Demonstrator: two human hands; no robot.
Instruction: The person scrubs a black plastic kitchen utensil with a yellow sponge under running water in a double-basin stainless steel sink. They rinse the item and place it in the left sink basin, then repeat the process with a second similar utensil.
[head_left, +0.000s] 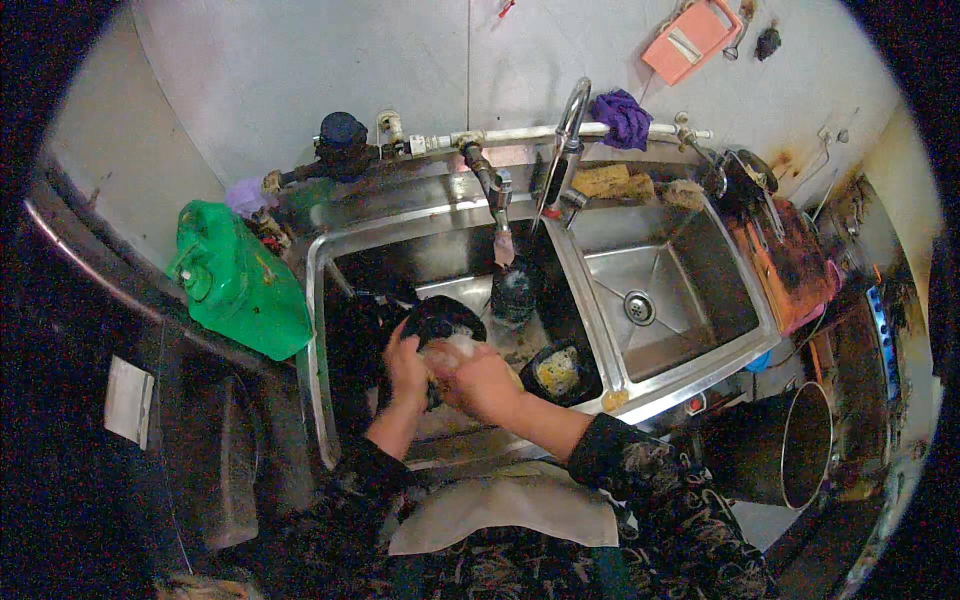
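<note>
Over the left basin of a steel double sink (319, 390), my left hand (407, 375) grips the side of a black bowl (439, 311). My right hand (480, 379) presses at the near side of this bowl, its fingers blurred and partly covered by white foam (463, 343). A yellowish edge shows beside that hand; whether it is a sponge held in it I cannot tell. To the right of my hands, a black square dish (559, 373) with yellow, sudsy contents sits in the same basin. A dark, wet vessel (514, 294) stands beneath the tap spout (504, 244).
A green plastic jug (240, 285) lies left of the sink. The curved faucet (562, 161) rises behind the divider. Yellow sponges (611, 182) rest on the back ledge, below a purple cloth (622, 120) on the pipe. Utensils (757, 187) and an orange board (787, 277) crowd the right side.
</note>
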